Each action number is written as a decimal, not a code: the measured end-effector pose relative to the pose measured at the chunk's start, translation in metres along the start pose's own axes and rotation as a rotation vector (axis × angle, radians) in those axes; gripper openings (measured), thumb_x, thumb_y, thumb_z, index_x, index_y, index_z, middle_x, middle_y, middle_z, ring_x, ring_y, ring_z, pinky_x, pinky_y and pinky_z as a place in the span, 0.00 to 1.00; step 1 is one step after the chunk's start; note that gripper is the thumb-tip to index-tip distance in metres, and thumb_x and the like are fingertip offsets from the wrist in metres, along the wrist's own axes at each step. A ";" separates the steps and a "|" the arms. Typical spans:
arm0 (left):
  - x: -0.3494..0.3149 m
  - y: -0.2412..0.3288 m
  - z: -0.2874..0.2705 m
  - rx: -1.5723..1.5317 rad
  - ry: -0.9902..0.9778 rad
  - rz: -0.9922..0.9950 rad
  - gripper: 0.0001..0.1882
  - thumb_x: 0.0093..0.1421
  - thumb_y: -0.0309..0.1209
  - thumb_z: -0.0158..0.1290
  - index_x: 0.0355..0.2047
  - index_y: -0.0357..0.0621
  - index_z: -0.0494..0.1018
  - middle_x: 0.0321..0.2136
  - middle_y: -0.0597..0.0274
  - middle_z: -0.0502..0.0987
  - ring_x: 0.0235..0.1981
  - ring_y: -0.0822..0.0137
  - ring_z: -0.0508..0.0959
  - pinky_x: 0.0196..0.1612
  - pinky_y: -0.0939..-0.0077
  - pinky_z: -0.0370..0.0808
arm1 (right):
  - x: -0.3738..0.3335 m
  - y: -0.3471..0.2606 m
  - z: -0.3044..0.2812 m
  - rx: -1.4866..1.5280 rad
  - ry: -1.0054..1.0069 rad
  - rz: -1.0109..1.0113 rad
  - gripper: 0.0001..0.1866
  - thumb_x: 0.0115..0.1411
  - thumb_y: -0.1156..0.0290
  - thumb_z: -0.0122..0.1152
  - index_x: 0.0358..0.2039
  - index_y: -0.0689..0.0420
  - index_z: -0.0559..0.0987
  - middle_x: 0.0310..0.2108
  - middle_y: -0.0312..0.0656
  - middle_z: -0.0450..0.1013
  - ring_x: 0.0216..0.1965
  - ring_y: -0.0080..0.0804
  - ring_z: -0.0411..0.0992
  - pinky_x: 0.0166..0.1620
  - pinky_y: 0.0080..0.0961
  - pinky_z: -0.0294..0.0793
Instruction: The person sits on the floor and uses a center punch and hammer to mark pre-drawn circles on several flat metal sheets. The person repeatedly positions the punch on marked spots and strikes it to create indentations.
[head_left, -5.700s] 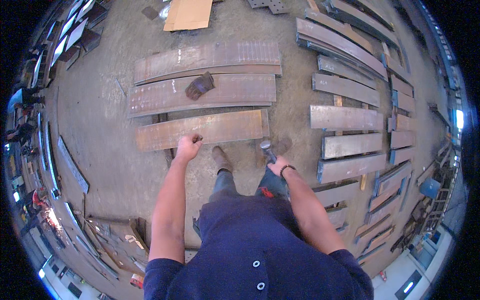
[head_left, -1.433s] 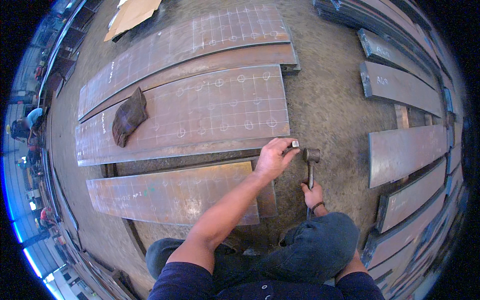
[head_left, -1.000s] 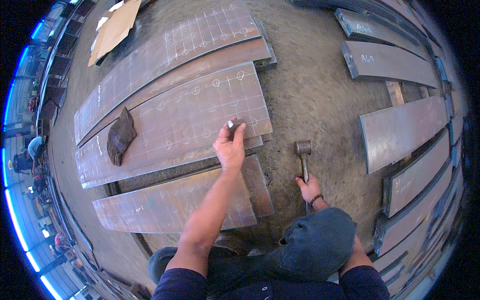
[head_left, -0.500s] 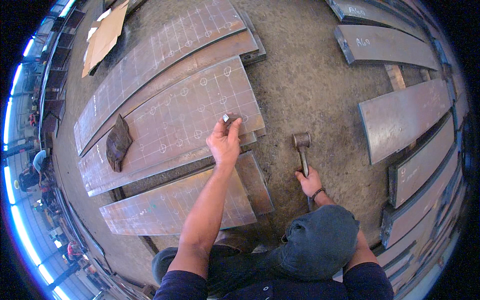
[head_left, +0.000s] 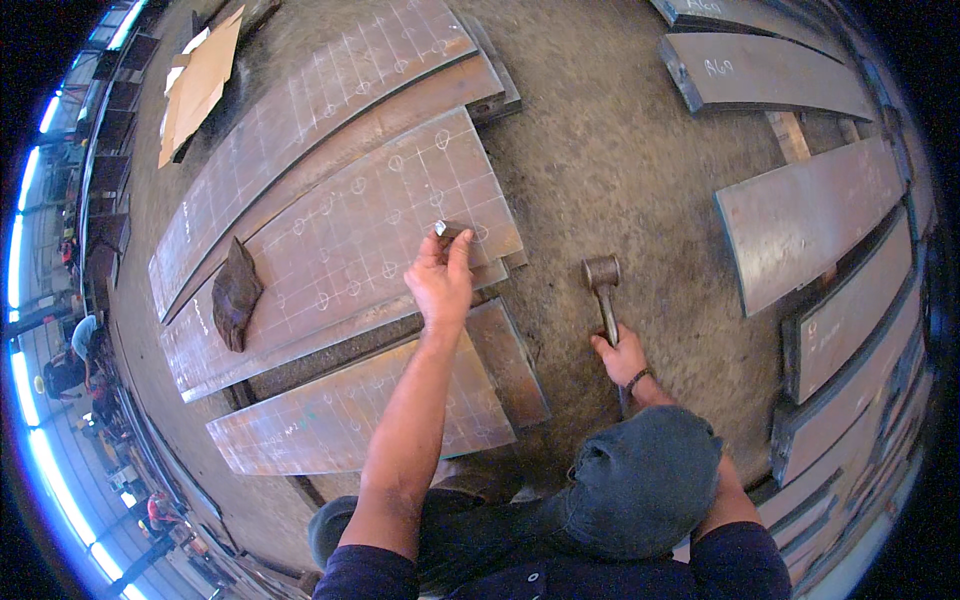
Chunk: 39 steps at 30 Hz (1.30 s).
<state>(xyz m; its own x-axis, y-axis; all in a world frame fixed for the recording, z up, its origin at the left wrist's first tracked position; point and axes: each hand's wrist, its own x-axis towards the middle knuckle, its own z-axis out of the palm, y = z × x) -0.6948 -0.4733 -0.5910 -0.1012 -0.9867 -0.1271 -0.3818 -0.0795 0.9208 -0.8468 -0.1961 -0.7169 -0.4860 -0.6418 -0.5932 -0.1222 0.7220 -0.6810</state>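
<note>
My left hand (head_left: 440,285) pinches a short steel punch (head_left: 450,230) between thumb and fingers, its bright end showing. It is over the right end of a brown steel plate (head_left: 320,255) marked with chalk lines and circles; whether the punch touches the plate, I cannot tell. On my right, my right hand (head_left: 622,358) is wrapped round the handle of a hammer (head_left: 602,272). The hammer's head points away from me, above the floor and apart from the plate. A dark brown crumpled lump (head_left: 236,295) lies on the plate's left part.
Another chalk-marked plate (head_left: 330,95) lies beyond, and a third (head_left: 350,410) nearer me. Thick steel plates (head_left: 810,225) are laid along the right side. Flat cardboard (head_left: 205,85) lies at the far left. Several people (head_left: 85,340) are in the distance at the left.
The view has shifted slightly. My left hand still pinches the punch over the plate's right end, and my right hand keeps its hold on the hammer, with little movement of either.
</note>
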 end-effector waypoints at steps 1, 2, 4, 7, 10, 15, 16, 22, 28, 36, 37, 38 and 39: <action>0.001 0.001 0.000 -0.019 0.000 -0.027 0.10 0.58 0.31 0.60 0.37 0.37 0.78 0.24 0.67 0.79 0.19 0.80 0.71 0.19 0.81 0.69 | 0.001 0.000 0.000 -0.015 -0.004 0.038 0.19 0.54 0.57 0.62 0.31 0.63 0.75 0.26 0.55 0.75 0.31 0.50 0.75 0.35 0.43 0.71; 0.001 0.001 -0.001 -0.037 -0.002 -0.055 0.10 0.59 0.31 0.60 0.38 0.37 0.77 0.24 0.66 0.79 0.19 0.80 0.71 0.19 0.81 0.69 | 0.000 -0.001 0.000 0.000 -0.010 0.023 0.17 0.55 0.59 0.63 0.33 0.63 0.76 0.25 0.51 0.75 0.30 0.44 0.74 0.35 0.39 0.71; 0.001 0.002 -0.002 -0.026 -0.019 -0.039 0.11 0.59 0.30 0.60 0.38 0.36 0.77 0.26 0.66 0.79 0.19 0.81 0.71 0.19 0.82 0.69 | -0.001 -0.002 0.001 -0.028 0.009 0.043 0.14 0.56 0.63 0.63 0.35 0.62 0.77 0.24 0.43 0.75 0.28 0.30 0.71 0.35 0.31 0.70; 0.001 0.000 -0.001 -0.099 -0.030 -0.019 0.11 0.59 0.29 0.60 0.39 0.36 0.76 0.27 0.66 0.79 0.20 0.81 0.71 0.19 0.83 0.69 | -0.003 -0.004 -0.001 -0.037 -0.003 0.042 0.14 0.56 0.63 0.63 0.35 0.61 0.77 0.25 0.42 0.75 0.29 0.30 0.71 0.35 0.30 0.70; 0.001 -0.001 0.001 -0.120 -0.026 0.043 0.11 0.59 0.29 0.60 0.41 0.37 0.76 0.27 0.67 0.79 0.21 0.81 0.71 0.20 0.84 0.69 | -0.004 -0.005 -0.002 -0.056 0.006 0.041 0.14 0.56 0.63 0.63 0.36 0.60 0.77 0.25 0.41 0.74 0.29 0.29 0.71 0.36 0.30 0.71; 0.000 -0.003 0.002 -0.100 -0.044 0.032 0.12 0.59 0.28 0.60 0.43 0.39 0.76 0.26 0.69 0.78 0.21 0.82 0.70 0.21 0.85 0.68 | -0.001 -0.005 0.003 0.052 0.030 -0.032 0.16 0.56 0.60 0.63 0.35 0.60 0.76 0.26 0.51 0.75 0.30 0.49 0.74 0.36 0.40 0.72; -0.001 -0.003 0.003 -0.118 -0.039 0.028 0.12 0.59 0.28 0.60 0.42 0.39 0.76 0.26 0.69 0.78 0.20 0.82 0.70 0.21 0.85 0.68 | -0.001 -0.005 0.004 0.022 0.036 0.001 0.16 0.56 0.60 0.63 0.36 0.60 0.76 0.26 0.50 0.75 0.30 0.48 0.74 0.36 0.40 0.72; -0.002 -0.001 0.003 -0.113 -0.041 0.016 0.11 0.60 0.26 0.59 0.42 0.39 0.76 0.26 0.69 0.78 0.20 0.82 0.70 0.20 0.84 0.70 | -0.004 -0.009 -0.004 0.023 -0.026 0.032 0.17 0.56 0.59 0.63 0.37 0.60 0.76 0.28 0.51 0.75 0.32 0.50 0.74 0.37 0.40 0.72; 0.002 0.001 0.003 -0.047 -0.040 0.055 0.11 0.60 0.29 0.58 0.40 0.36 0.76 0.28 0.64 0.80 0.21 0.80 0.72 0.20 0.82 0.71 | -0.003 -0.011 -0.003 0.030 -0.019 0.037 0.20 0.55 0.56 0.63 0.37 0.61 0.75 0.28 0.52 0.75 0.32 0.51 0.74 0.38 0.41 0.72; 0.007 0.004 -0.001 -0.054 -0.090 -0.072 0.10 0.60 0.29 0.58 0.39 0.34 0.76 0.30 0.62 0.80 0.20 0.80 0.72 0.20 0.83 0.70 | -0.001 -0.005 -0.001 -0.006 -0.005 0.025 0.21 0.55 0.55 0.63 0.38 0.61 0.76 0.31 0.55 0.75 0.35 0.54 0.74 0.39 0.43 0.72; 0.007 0.004 0.000 -0.072 -0.089 -0.075 0.10 0.60 0.29 0.58 0.39 0.34 0.76 0.30 0.62 0.80 0.20 0.80 0.72 0.19 0.83 0.69 | -0.001 -0.005 -0.001 -0.026 0.005 0.036 0.21 0.55 0.55 0.63 0.38 0.61 0.76 0.31 0.55 0.75 0.35 0.55 0.74 0.39 0.43 0.72; 0.007 0.004 0.000 -0.090 -0.087 -0.077 0.10 0.60 0.29 0.58 0.39 0.35 0.76 0.30 0.62 0.80 0.20 0.80 0.72 0.19 0.83 0.69 | -0.001 -0.004 -0.001 -0.001 0.005 0.012 0.21 0.55 0.55 0.63 0.38 0.61 0.76 0.31 0.55 0.75 0.35 0.55 0.74 0.39 0.44 0.72; 0.007 0.004 0.000 -0.103 -0.088 -0.074 0.10 0.60 0.29 0.58 0.38 0.35 0.76 0.30 0.62 0.80 0.20 0.80 0.71 0.19 0.83 0.69 | -0.002 -0.004 -0.001 0.012 0.009 0.004 0.21 0.55 0.55 0.63 0.37 0.61 0.76 0.31 0.55 0.75 0.35 0.55 0.73 0.39 0.44 0.71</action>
<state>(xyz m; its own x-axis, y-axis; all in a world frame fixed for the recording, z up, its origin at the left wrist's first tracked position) -0.6972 -0.4807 -0.5884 -0.1586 -0.9617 -0.2234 -0.2952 -0.1697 0.9402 -0.8465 -0.1973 -0.7127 -0.4945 -0.6365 -0.5919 -0.1102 0.7214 -0.6837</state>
